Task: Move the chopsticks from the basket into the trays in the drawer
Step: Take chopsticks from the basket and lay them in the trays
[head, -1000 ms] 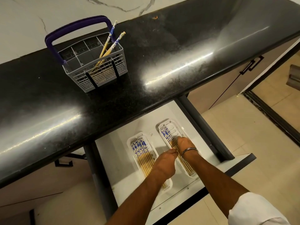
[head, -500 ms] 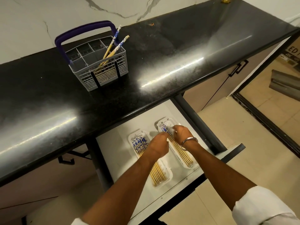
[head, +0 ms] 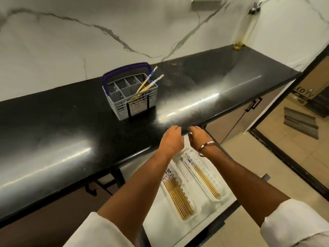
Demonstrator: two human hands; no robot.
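Observation:
A grey cutlery basket (head: pixel 140 106) with a purple handle stands on the black counter; two blue-patterned chopsticks (head: pixel 148 82) lean in its right compartment. In the open white drawer (head: pixel 160 221) lie two white trays: the left tray (head: pixel 196 209) holds several chopsticks (head: pixel 176 195), the right tray (head: pixel 221 191) holds a few chopsticks (head: pixel 204 177). My left hand (head: pixel 171 139) and my right hand (head: pixel 199 137), with a metal bangle, hover side by side at the counter's front edge. Both hold nothing, fingers loosely curled.
The black counter (head: pixel 62 131) runs left to right against a white marbled wall. Cabinet doors with black handles (head: pixel 252 106) lie to the right of the drawer. A dark doorway frame (head: pixel 284 157) and tiled floor sit at the far right.
Both hands have lifted out of the drawer trays and risen to the counter's front edge, toward the basket. The view has tilted upward.

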